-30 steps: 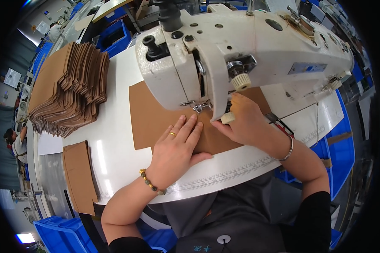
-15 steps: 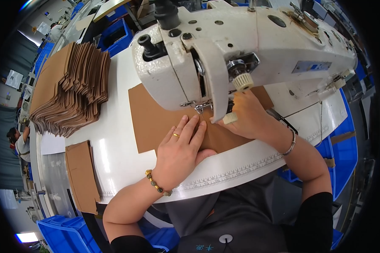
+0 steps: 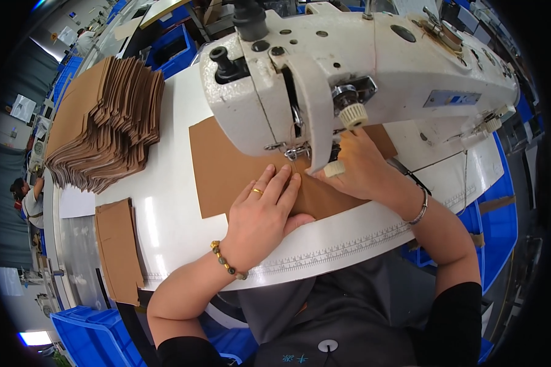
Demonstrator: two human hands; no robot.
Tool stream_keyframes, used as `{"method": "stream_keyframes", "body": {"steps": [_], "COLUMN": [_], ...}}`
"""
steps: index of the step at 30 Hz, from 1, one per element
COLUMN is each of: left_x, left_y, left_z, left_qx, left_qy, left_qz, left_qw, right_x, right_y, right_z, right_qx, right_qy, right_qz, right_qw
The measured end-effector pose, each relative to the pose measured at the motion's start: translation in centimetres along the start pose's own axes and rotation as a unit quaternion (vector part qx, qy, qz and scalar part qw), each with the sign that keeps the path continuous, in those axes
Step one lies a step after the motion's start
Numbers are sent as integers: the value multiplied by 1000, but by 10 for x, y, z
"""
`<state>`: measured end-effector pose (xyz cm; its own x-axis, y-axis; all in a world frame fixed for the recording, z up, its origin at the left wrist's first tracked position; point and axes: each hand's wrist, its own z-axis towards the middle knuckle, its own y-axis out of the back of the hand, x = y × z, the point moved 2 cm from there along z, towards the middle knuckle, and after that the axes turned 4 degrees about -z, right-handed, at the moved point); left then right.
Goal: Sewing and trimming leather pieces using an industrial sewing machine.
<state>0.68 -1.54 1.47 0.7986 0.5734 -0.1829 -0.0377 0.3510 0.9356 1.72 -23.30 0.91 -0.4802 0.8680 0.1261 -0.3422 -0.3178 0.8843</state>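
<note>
A brown, leather-like sheet [image 3: 217, 174] lies under the head of a white sewing machine [image 3: 398, 67]. My left hand [image 3: 260, 211] rests flat on the sheet, fingers stretched toward the needle area [image 3: 295, 156] and thumb out to the side. On the other side of the needle, my right hand [image 3: 361, 168] presses against the same sheet, which puckers slightly by its thumb. The machine's knobs and presser parts cover most of the right fingers, so their grip is hidden.
A tall stack of brown pieces [image 3: 98, 122] stands at the left of the white table [image 3: 171, 244]. Another brown piece [image 3: 117, 251] lies nearer me. Blue crates [image 3: 95, 333] sit below the table's edges. A ruler strip [image 3: 343, 251] runs along the front edge.
The machine's take-up lever sits lower in its slot. The view has shifted slightly. Both hands keep nearly the same places on the brown sheet.
</note>
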Motion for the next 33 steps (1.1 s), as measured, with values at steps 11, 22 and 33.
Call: {"method": "stream_keyframes", "body": {"steps": [11,22,33], "left_x": [3,6,9], "left_y": [0,-2,-3], "left_z": [2,2,4], "left_qx": [-1,2,0], "left_qy": [-1,1,1], "left_qz": [3,5,1], "left_qw": [1000,1000,1000], "right_x": [-1,0,-5], "right_y": [-4,-2,-6], "right_z": [0,3,4], "right_qx": [23,10,35], "right_qy": [-17,-15,-29], "right_qz": [-7,-1,51], "right_qw": [1000,1000,998]}}
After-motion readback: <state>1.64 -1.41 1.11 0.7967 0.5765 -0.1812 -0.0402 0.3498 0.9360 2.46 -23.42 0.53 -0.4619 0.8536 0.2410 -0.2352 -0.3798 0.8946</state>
